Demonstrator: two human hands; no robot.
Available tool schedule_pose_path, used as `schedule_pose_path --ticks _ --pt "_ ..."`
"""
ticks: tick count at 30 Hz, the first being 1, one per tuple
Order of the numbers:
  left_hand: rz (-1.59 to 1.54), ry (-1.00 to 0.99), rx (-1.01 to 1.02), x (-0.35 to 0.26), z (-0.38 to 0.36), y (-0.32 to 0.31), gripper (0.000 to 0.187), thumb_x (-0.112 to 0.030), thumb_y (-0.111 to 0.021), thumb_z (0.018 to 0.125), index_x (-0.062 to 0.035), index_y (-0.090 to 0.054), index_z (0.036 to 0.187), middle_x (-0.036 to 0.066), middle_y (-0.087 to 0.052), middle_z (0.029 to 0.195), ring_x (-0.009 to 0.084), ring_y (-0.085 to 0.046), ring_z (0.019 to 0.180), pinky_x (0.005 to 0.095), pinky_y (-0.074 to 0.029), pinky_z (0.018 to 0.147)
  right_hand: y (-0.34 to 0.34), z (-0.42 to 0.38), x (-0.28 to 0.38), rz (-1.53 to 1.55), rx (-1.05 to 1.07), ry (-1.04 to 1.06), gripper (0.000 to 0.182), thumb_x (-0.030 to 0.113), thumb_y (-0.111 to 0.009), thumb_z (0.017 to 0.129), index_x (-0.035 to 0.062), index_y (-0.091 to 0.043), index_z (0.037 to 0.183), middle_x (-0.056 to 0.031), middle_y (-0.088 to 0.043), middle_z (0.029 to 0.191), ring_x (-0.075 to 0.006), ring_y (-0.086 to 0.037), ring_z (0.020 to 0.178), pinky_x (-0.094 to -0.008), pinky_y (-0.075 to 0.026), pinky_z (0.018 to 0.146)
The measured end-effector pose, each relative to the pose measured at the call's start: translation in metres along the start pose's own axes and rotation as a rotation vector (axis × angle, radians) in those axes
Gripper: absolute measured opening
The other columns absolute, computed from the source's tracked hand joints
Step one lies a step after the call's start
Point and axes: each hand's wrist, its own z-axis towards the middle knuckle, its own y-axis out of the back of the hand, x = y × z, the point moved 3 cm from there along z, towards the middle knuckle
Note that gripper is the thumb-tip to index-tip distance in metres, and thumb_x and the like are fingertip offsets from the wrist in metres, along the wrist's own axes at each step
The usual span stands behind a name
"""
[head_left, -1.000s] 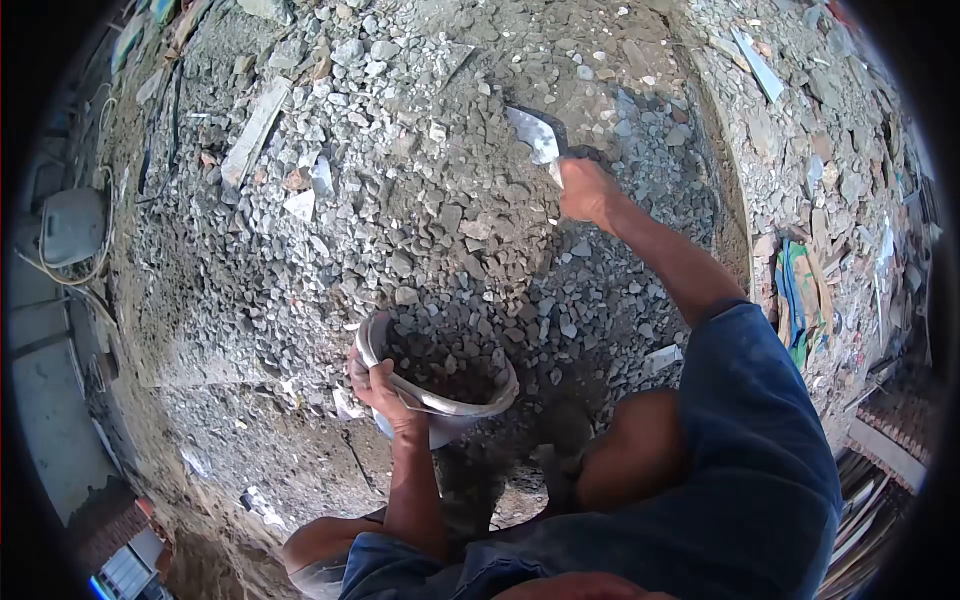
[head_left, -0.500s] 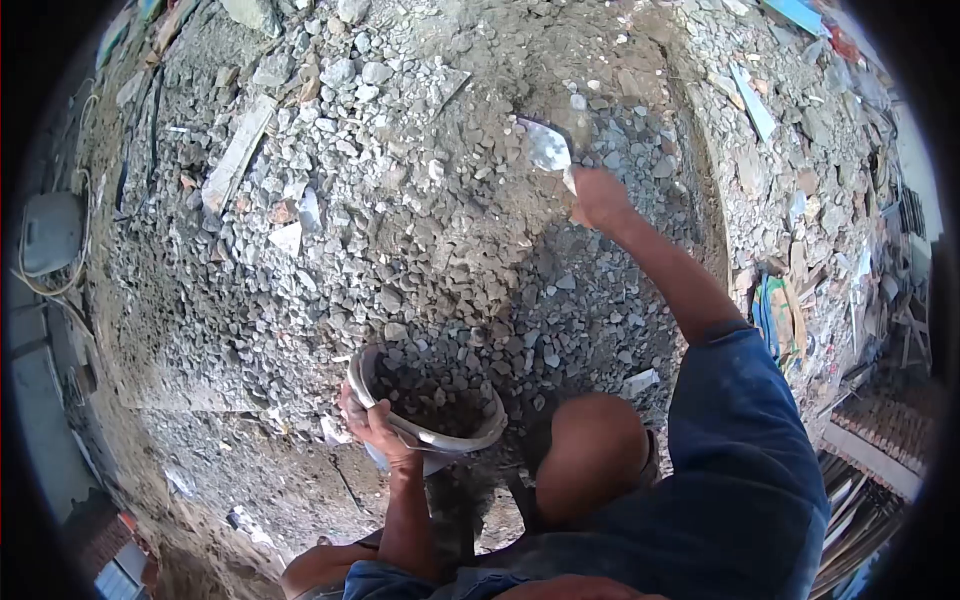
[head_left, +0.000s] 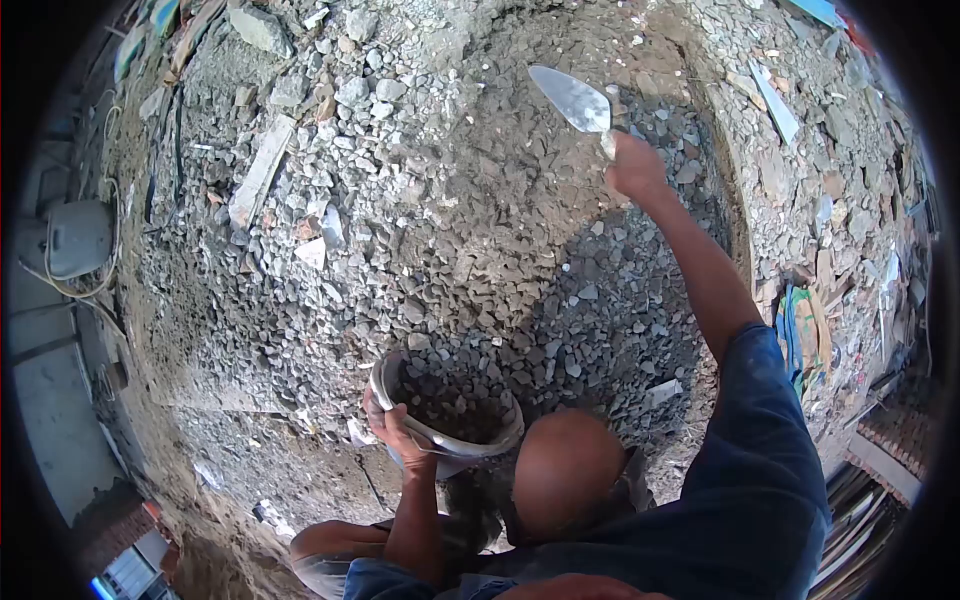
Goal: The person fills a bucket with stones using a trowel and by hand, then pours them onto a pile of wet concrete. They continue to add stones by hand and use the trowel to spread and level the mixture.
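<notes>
Bracing the bucket helps: the left hand clasps its rim; the right hand, seemingly fully closed, holds the trowel, blade beyond the knuckles.

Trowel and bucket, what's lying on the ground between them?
In the head view, loose gravel mixed with brown soil covers the stretch between the trowel and the bucket.
</notes>
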Motion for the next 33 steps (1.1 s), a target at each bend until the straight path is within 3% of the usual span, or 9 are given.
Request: schedule_pose_path --ticks 3,5,8,14,17,21,26,28,33 --pt "0.04 -0.034 0.031 0.0 0.0 -0.002 0.055 -0.013 -0.051 0.066 0.0025 -0.049 0.119 0.01 -0.056 0.108 0.02 -0.053 0.099 0.0314 -0.039 0.094 -0.007 0.07 -0.007 0.131 -0.04 -0.103 0.031 0.012 -0.062 0.07 0.0031 -0.062 0.1 -0.022 -0.063 0.099 -0.0365 -0.06 0.098 -0.0444 -0.049 0.085" --pt "0.238 -0.198 0.056 0.009 0.005 0.014 0.052 -0.017 -0.045 0.069 0.0057 -0.053 0.116 0.013 -0.058 0.11 0.022 -0.054 0.102 0.0313 -0.039 0.093 -0.034 0.072 0.033 0.028 0.026 -0.026 0.027 0.01 -0.061 0.07 0.003 -0.063 0.096 -0.0211 -0.064 0.097 -0.0364 -0.061 0.097 -0.0445 -0.049 0.084" --pt "0.094 -0.084 0.049 -0.001 -0.001 -0.003 0.054 -0.018 -0.046 0.07 0.0055 -0.051 0.118 0.014 -0.056 0.114 0.0229 -0.052 0.106 0.0326 -0.037 0.095 -0.025 0.001 0.041 -0.179 0.027 0.231 0.027 0.008 -0.06 0.07 0.0021 -0.063 0.096 -0.0202 -0.064 0.096 -0.0354 -0.062 0.094 -0.0446 -0.05 0.082" --pt "0.17 -0.109 0.021 -0.004 0.0 -0.005 0.056 -0.021 -0.048 0.07 0.0048 -0.05 0.119 0.013 -0.054 0.113 0.0231 -0.051 0.106 0.0346 -0.037 0.096 0.029 0.093 0.015 -0.099 -0.003 -0.126 0.03 0.008 -0.058 0.073 0.0029 -0.06 0.102 -0.0179 -0.066 0.095 -0.036 -0.063 0.093 -0.0439 -0.05 0.081" --pt "0.196 -0.119 0.0 0.002 0.001 0.006 0.057 -0.023 -0.05 0.07 0.0044 -0.05 0.12 0.011 -0.053 0.112 0.022 -0.051 0.104 0.034 -0.037 0.096 -0.029 0.091 0.032 -0.183 0.017 0.052 0.033 0.009 -0.057 0.075 0.0034 -0.058 0.107 -0.0184 -0.065 0.099 -0.0357 -0.062 0.096 -0.0439 -0.05 0.083" --pt "0.122 -0.131 -0.025 0.003 0.005 0.0 0.057 -0.026 -0.052 0.069 0.0037 -0.051 0.118 0.01 -0.053 0.11 0.0208 -0.05 0.103 0.0331 -0.037 0.094 0.013 0.005 0.023 -0.394 0.157 0.166 0.036 0.01 -0.057 0.074 0.0044 -0.056 0.11 -0.0202 -0.062 0.106 -0.0349 -0.06 0.101 -0.0446 -0.048 0.086" --pt "0.15 -0.114 0.003 0.008 0.004 0.0 0.058 -0.023 -0.053 0.069 0.0054 -0.05 0.119 0.01 -0.05 0.114 0.0198 -0.05 0.104 0.0313 -0.037 0.094 0.011 0.105 -0.005 -0.147 -0.09 -0.109 0.035 0.011 -0.059 0.073 0.0072 -0.057 0.108 -0.0181 -0.063 0.103 -0.0326 -0.061 0.1 -0.0437 -0.049 0.084" --pt "0.258 -0.182 -0.022 0.007 0.007 0.008 0.056 -0.03 -0.054 0.071 0.0034 -0.052 0.117 0.01 -0.053 0.111 0.0202 -0.05 0.103 0.0329 -0.037 0.093 -0.017 0.11 0.031 -0.357 -0.031 0.189 0.034 0.015 -0.06 0.074 0.0084 -0.058 0.108 -0.018 -0.063 0.103 -0.0324 -0.061 0.1 -0.0435 -0.049 0.085" --pt "0.259 -0.166 0.003 0.009 0.009 0.007 0.058 -0.029 -0.053 0.072 0.0039 -0.05 0.12 0.01 -0.052 0.109 0.02 -0.05 0.101 0.0311 -0.037 0.093 0.032 0.057 -0.004 -0.383 -0.048 0.171 0.032 0.02 -0.063 0.074 0.0084 -0.062 0.104 -0.0203 -0.064 0.096 -0.0347 -0.062 0.095 -0.0437 -0.05 0.081"
